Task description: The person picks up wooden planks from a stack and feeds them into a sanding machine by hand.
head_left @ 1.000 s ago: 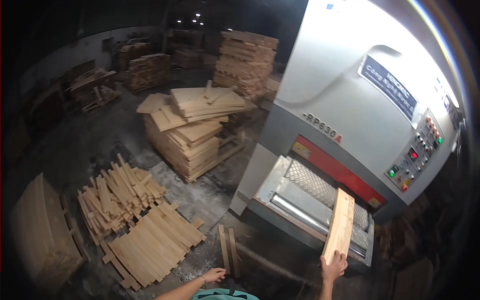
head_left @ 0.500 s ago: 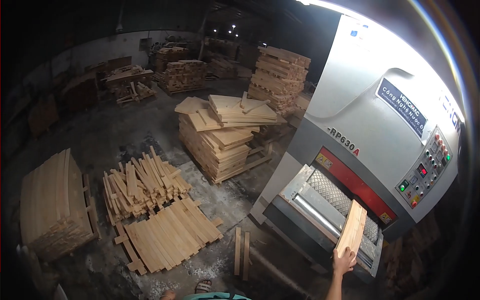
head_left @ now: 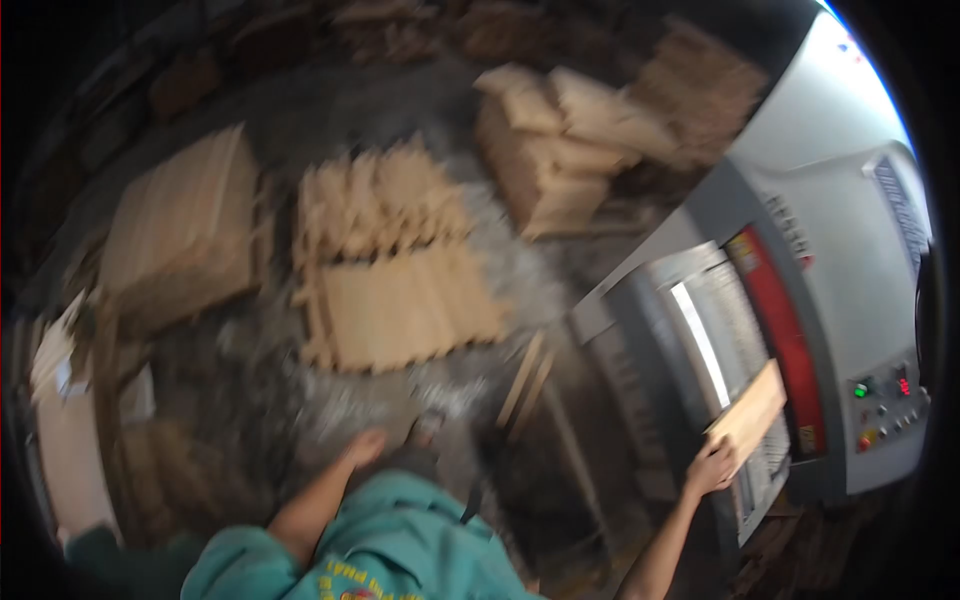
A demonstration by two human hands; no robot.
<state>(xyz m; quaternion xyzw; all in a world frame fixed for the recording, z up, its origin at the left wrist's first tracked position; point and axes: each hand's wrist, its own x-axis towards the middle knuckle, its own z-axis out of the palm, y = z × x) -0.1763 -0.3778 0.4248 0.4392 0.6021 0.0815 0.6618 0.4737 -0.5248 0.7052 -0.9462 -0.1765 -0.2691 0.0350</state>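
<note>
My right hand [head_left: 712, 465] grips the near end of a wooden board [head_left: 752, 412], fingers wrapped around its edge. The board lies across the infeed bed [head_left: 690, 300] of a large grey machine [head_left: 850, 300], its far end close to the red strip [head_left: 778, 330] above the opening. My left hand [head_left: 366, 446] hangs low in front of my body, over the floor and away from the wood. Motion blur smears its fingers, and nothing can be made out in it.
Narrow strips [head_left: 385, 195] lie piled on the floor behind a flat layer of boards [head_left: 410, 305]. Board stacks stand at left [head_left: 185, 220] and back [head_left: 555, 160]. Two loose slats [head_left: 525, 385] lie near the machine. A dark green, sleeve-like shape [head_left: 130, 560] shows lower left.
My view has swung down and left, bringing my shirt and left arm into sight. My right hand still holds the board on the machine bed.
</note>
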